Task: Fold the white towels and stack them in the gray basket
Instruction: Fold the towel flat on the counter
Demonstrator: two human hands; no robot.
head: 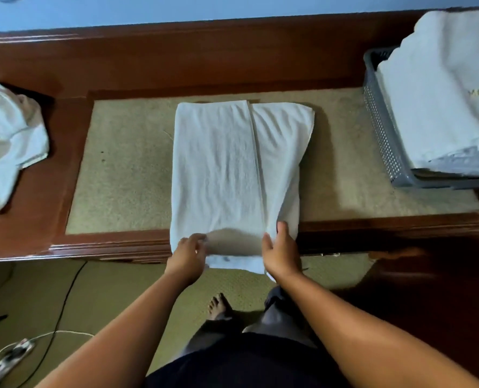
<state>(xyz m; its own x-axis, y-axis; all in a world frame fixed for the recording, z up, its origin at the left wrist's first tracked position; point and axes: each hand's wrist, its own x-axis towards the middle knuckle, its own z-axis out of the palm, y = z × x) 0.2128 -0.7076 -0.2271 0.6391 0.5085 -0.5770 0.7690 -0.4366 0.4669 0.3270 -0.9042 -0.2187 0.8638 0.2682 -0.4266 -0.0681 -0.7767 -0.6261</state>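
white towel (232, 169) flat at ctr w/ lengthwise fold, crumpled towel (6, 141) far left, folded stack (440, 107) in gray basket (379, 127) at rt

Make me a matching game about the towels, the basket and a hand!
1. half-folded towel
2. crumpled towel
3. gray basket
4. left hand

A. far left, on the wooden ledge
B. at the right, full of folded towels
C. gripping a towel's near edge
D. in the middle, on the beige pad

Pairs: 1-D, 2-A, 3-B, 4-C.
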